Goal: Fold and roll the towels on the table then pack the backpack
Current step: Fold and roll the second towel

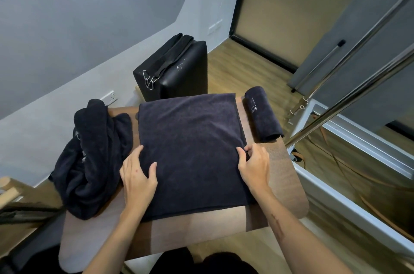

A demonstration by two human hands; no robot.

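Dark towel (pixel 192 152) under both hands

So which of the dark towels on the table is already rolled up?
The rolled towel at the table's far right corner, beyond the right hand. The flat towel lies spread under both hands; the heap of towels on the left is crumpled.

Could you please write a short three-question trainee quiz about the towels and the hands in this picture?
1. True or false: the rolled towel lies at the table's far right corner.
2. Which hand pinches the flat towel's edge? A) left hand B) right hand
3. What lies left of the flat towel?

Key: 1 true. 2 B; the left hand presses flat on it. 3 A heap of unfolded dark towels.
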